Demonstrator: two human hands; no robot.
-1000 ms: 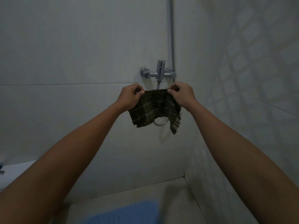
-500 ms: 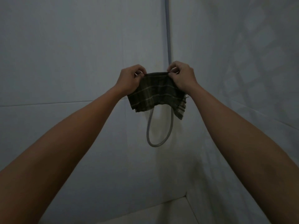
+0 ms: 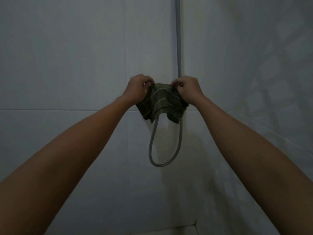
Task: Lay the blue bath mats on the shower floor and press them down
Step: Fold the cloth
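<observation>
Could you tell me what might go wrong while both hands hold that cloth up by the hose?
1. The cloth hangs in front of the hose loop; it may snag there.
2. Left hand and right hand only pinch its top edge, so it could slip and drop.
3. No mat is in view, so pressing waits.

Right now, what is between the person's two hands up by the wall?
In the head view, a dark striped cloth stretches between the left hand and right hand; both pinch its top edge.

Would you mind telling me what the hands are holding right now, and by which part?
Both hands hold a dark striped cloth by its top edge: the left hand pinches the left corner, the right hand the right corner.
</observation>
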